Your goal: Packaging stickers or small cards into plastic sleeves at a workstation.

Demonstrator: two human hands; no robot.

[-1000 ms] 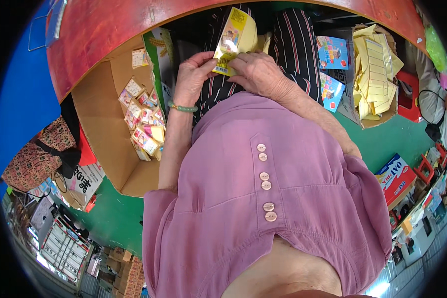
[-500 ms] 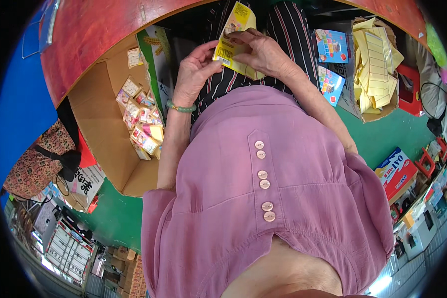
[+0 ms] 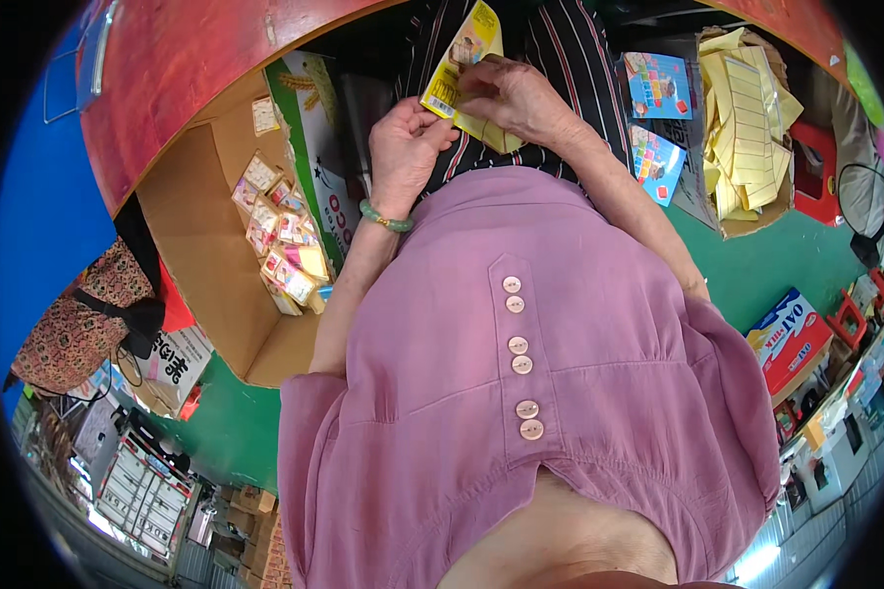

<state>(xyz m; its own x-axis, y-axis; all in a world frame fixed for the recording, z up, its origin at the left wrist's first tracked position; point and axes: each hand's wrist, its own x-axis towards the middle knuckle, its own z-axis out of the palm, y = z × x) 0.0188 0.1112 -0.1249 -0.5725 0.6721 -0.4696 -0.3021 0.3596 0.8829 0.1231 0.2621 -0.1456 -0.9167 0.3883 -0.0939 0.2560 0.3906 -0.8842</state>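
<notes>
Beside both hands [image 3: 462, 123], open cardboard box [image 3: 216, 285]

Both hands have climbed toward the top of the view, and the yellow card [image 3: 465, 74] goes with them, its top edge now almost out of view. The right hand [image 3: 516, 98] has slid across the card's face; the left hand [image 3: 405, 152] has shifted to pinch its lower corner.
</notes>
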